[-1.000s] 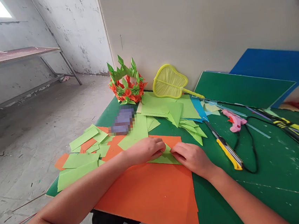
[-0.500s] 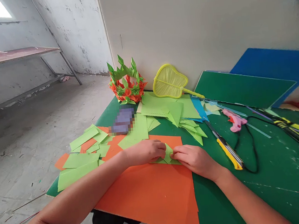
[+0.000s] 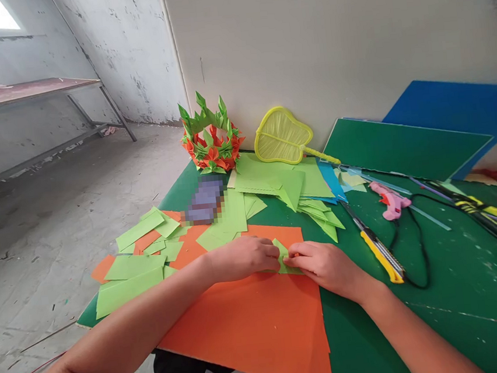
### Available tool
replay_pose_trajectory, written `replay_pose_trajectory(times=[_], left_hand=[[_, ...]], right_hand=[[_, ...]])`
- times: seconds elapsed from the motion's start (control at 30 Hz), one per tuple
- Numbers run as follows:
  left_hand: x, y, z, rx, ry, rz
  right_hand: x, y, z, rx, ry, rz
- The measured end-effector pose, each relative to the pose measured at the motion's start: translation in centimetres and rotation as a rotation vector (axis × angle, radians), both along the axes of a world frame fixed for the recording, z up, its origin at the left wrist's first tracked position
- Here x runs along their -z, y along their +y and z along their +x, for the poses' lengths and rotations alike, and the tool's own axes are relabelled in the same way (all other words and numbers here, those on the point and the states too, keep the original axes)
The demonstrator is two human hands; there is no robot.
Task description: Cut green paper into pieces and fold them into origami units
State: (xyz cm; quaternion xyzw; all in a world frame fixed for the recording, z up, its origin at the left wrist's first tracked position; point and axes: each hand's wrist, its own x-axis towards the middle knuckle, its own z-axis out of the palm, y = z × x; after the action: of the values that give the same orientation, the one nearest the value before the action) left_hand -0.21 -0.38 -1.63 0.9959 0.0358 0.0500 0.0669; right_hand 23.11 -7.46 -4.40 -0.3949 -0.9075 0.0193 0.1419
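A small folded piece of green paper (image 3: 283,257) lies on the large orange paper sheets (image 3: 252,321) in front of me. My left hand (image 3: 249,257) covers its left part, with the fingers curled down onto it. At its right edge, my right hand (image 3: 319,262) pinches the paper between thumb and fingers. Only the middle of the piece shows between my hands. Just behind them, loose green sheets (image 3: 233,208) and a fan of folded green pieces (image 3: 321,214) rest on the green table.
Green and orange paper cuttings (image 3: 135,265) spread to the left. A green-and-orange paper crown (image 3: 212,140) stands at the back beside a yellow fan (image 3: 283,136). On the right lie a yellow utility knife (image 3: 382,255) and a pink glue gun (image 3: 389,200) with a black cord.
My left hand has slid slightly to the right over the green paper, covering more of it. My right hand stays almost where it was.
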Motion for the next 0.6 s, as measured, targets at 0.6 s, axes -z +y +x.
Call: replay_pose_trajectory(times=[0.6], left_hand=[[-1.1,-2.4,0.0,-0.194,0.126,0.025]], right_hand=[[0.5,-0.8,-1.2,0.077,-0.087,0.033]])
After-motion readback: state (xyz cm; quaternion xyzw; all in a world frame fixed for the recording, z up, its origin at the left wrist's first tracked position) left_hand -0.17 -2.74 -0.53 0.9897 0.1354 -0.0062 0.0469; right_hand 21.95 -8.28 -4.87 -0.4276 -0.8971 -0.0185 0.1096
